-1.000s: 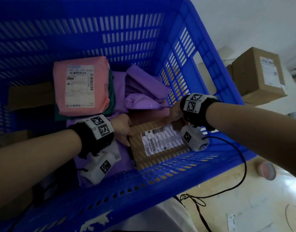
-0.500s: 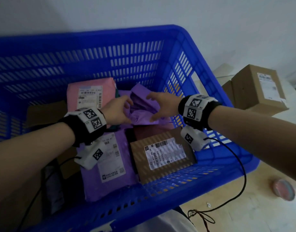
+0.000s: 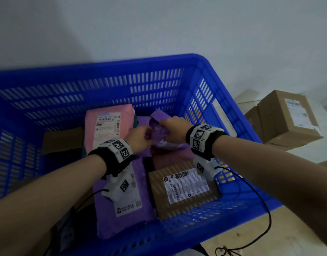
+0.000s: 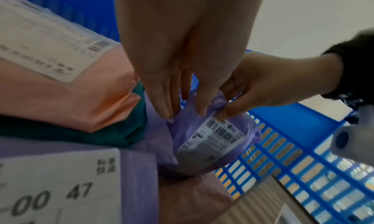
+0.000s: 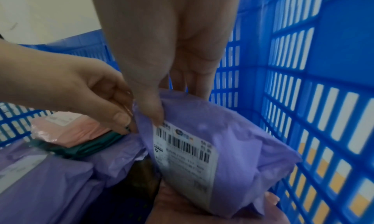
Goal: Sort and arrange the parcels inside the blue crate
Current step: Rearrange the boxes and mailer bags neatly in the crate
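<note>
Gripping the crumpled purple bag with both hands, you are holding it by its top edge inside the blue crate, close to the crate's right wall. Your right hand is pinching the bag's upper edge, thumb on the side bearing the white barcode label and the other fingers behind the plastic. Your left hand is reaching in beside it; its fingers are pointing down and touching the same edge, thumb closing toward them, so they are pinching the plastic next to your right thumb. The bag is standing roughly upright, with its lower end resting on a dull pink parcel.

To the left of the bag, a pink parcel with a label is lying on a dark green parcel, which shows only as an edge under it. Nearer to you, a flat purple parcel with a white label is lying under your left wrist, and a brown box with a barcode label is lying just beside it on the right, under your right wrist. A cardboard piece is lying at the crate's left side.

Outside the crate, to the right, cardboard boxes are standing against the white wall. A black cable is hanging from your right wrist camera over the crate's rim.
</note>
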`<control>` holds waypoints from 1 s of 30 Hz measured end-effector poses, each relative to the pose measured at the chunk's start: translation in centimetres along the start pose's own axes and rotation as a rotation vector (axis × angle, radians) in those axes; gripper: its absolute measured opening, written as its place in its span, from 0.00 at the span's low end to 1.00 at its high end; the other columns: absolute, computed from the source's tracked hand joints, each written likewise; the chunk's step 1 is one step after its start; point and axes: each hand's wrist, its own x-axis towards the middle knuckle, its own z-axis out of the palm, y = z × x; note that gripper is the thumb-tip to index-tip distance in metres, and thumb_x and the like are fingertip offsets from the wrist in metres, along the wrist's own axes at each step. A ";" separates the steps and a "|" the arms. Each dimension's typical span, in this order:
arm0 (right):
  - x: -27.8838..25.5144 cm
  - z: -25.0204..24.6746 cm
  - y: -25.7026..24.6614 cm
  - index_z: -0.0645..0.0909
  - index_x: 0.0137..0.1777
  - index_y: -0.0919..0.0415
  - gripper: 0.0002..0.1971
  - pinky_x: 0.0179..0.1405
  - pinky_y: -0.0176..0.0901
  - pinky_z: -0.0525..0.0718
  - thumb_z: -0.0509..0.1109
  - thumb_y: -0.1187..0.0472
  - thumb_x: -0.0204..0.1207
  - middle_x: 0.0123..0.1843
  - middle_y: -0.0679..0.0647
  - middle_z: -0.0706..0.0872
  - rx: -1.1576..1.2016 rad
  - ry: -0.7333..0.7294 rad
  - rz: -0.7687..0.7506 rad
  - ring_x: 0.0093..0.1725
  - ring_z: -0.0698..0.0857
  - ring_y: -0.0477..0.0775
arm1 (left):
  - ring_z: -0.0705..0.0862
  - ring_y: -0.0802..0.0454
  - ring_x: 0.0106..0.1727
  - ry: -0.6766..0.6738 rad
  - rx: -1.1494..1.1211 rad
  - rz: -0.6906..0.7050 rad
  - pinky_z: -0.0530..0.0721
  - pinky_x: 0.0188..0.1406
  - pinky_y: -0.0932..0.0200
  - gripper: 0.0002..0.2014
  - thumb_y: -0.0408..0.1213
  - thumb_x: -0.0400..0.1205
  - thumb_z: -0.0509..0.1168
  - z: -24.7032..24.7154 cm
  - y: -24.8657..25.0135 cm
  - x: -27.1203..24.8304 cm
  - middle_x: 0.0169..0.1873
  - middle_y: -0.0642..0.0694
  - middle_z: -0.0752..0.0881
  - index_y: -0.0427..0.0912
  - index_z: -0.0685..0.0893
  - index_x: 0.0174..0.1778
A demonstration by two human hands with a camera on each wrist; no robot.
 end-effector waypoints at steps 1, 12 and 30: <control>0.0 -0.3 0.1 0.78 0.64 0.60 0.17 0.52 0.50 0.79 0.66 0.55 0.77 0.62 0.64 0.84 0.019 0.013 0.013 0.63 0.82 0.66 | 0.83 0.41 0.61 -0.003 -0.030 -0.014 0.76 0.52 0.60 0.21 0.36 0.76 0.72 -0.2 0.0 0.1 0.59 0.38 0.86 0.35 0.80 0.64; -0.9 -7.0 3.7 0.65 0.26 0.50 0.20 0.39 0.42 0.68 0.75 0.57 0.71 0.32 0.52 0.74 0.279 0.124 0.111 0.40 0.75 0.54 | 0.82 0.38 0.60 0.002 -0.236 -0.044 0.81 0.59 0.51 0.28 0.32 0.75 0.74 -3.5 0.7 -0.2 0.64 0.33 0.80 0.35 0.75 0.70; -6.0 -9.2 5.2 0.79 0.61 0.66 0.17 0.34 0.42 0.84 0.74 0.63 0.74 0.46 0.60 0.83 1.034 0.100 0.338 0.42 0.81 0.56 | 0.87 0.49 0.43 -0.005 -0.961 -0.309 0.86 0.29 0.62 0.16 0.32 0.83 0.64 -4.5 1.2 -3.8 0.56 0.39 0.86 0.36 0.79 0.67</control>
